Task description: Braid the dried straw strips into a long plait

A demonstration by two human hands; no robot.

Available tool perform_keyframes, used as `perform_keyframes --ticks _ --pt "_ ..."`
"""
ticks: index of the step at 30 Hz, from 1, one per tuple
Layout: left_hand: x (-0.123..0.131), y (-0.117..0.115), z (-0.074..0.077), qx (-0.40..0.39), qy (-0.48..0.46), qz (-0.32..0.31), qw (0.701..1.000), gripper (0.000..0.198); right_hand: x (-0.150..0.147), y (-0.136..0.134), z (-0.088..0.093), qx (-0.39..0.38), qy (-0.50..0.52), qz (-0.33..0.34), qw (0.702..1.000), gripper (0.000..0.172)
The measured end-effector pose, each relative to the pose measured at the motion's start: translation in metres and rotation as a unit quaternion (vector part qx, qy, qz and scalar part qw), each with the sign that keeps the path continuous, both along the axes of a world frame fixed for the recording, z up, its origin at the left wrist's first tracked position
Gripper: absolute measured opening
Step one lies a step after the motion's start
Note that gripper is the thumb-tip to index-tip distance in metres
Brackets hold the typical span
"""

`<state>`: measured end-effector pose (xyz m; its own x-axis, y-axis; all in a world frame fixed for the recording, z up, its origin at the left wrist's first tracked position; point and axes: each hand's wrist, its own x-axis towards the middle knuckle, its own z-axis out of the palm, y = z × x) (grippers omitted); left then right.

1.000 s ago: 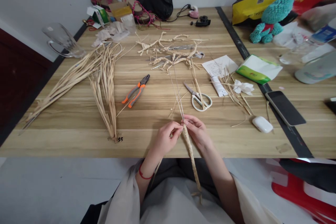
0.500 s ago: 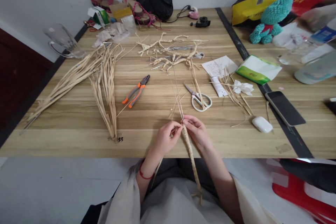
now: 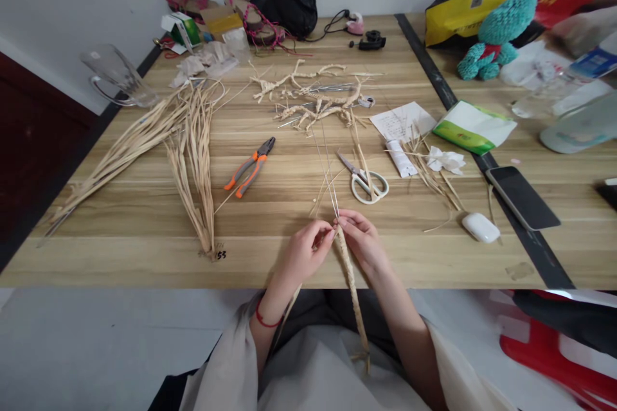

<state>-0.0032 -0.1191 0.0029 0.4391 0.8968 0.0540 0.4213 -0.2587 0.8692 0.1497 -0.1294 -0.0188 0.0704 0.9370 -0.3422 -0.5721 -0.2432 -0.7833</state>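
My right hand [image 3: 364,241] pinches the upper end of a straw-wrapped stem [image 3: 351,276], which hangs over the table edge towards my lap. Bare metal wires [image 3: 330,183] stick out of that end, pointing away across the table. Close against it, my left hand [image 3: 308,250] pinches a straw strip [image 3: 288,313] whose loose tail hangs below the hand. The exact spot where strip and stem meet is partly hidden by the fingers. Just beyond the hands lie scissors [image 3: 369,185] with white handles, and to the left pliers [image 3: 250,167] with orange and grey grips.
Bundles of straw [image 3: 200,167] spread over the left side, near a glass mug [image 3: 118,77]. Wrapped branch-like pieces [image 3: 332,99] lie mid-table. On the right are a tissue pack [image 3: 475,127], a phone [image 3: 523,198], a white earbud case [image 3: 481,227] and a teal plush toy [image 3: 506,29].
Both hands stay together at the wired end with only slight finger movement. The wires and stem top have shifted a little to the right.
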Motion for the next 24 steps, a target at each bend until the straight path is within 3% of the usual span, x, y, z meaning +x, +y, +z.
perform_keyframes --ticks 9,24 --pt "0.0011 0.0003 0.0001 0.024 0.037 0.000 0.999 0.018 -0.0004 -0.0002 0.0015 -0.002 0.004 -0.002 1.000 0.027" --pt "0.0027 0.0049 0.0005 0.085 0.080 -0.058 0.991 0.018 -0.0002 0.0006 0.0026 -0.012 0.013 -0.001 1.000 0.025"
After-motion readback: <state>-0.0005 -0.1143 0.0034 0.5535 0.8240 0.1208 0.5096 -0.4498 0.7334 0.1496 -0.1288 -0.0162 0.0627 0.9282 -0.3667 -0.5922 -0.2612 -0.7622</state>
